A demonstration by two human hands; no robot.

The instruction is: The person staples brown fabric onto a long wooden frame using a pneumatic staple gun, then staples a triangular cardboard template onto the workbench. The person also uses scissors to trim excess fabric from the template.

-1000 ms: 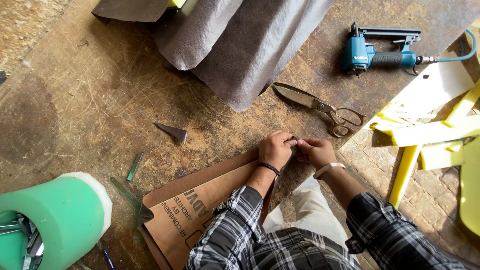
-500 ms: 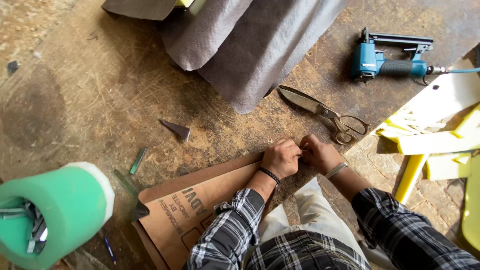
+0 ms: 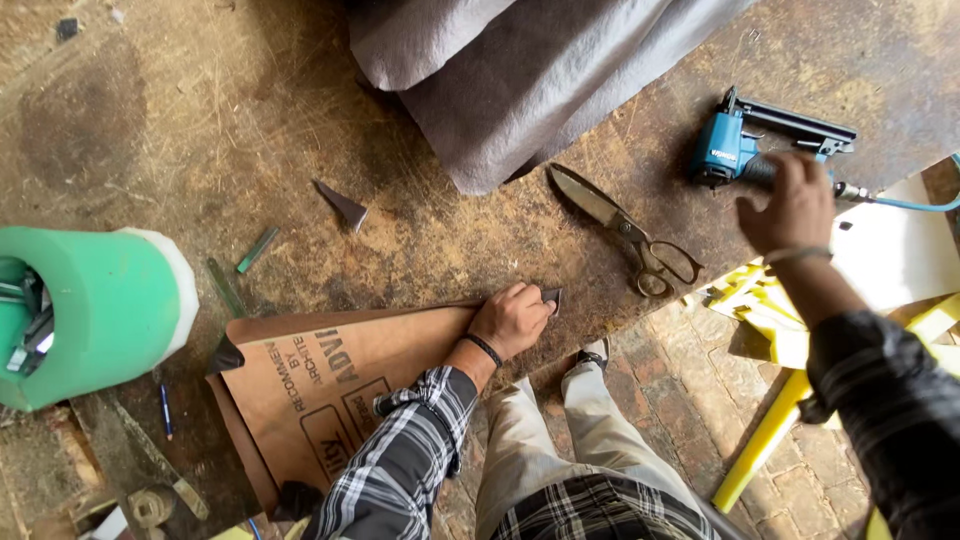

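Note:
My left hand [image 3: 513, 320] presses down on the right corner of a brown cardboard sheet [image 3: 330, 385] with grey material folded at its tip, on the scarred wooden workbench [image 3: 200, 150]. My right hand [image 3: 797, 205] is stretched out to the right, fingers spread, just at the handle of a blue pneumatic staple gun [image 3: 745, 150] with a blue air hose [image 3: 915, 203]. It hovers over or touches the gun; no firm grip is visible. Large metal shears [image 3: 625, 232] lie between the two hands.
Grey fabric [image 3: 520, 70] hangs over the bench's far side. A green foam roll [image 3: 90, 315] lies at the left, with a small grey scrap [image 3: 343, 205] and green sticks [image 3: 257, 250] nearby. Yellow frame pieces [image 3: 770, 320] stand on the brick floor at right.
My right hand left the cardboard corner and reached right to the staple gun. My left hand stayed on the corner. The view shifted closer.

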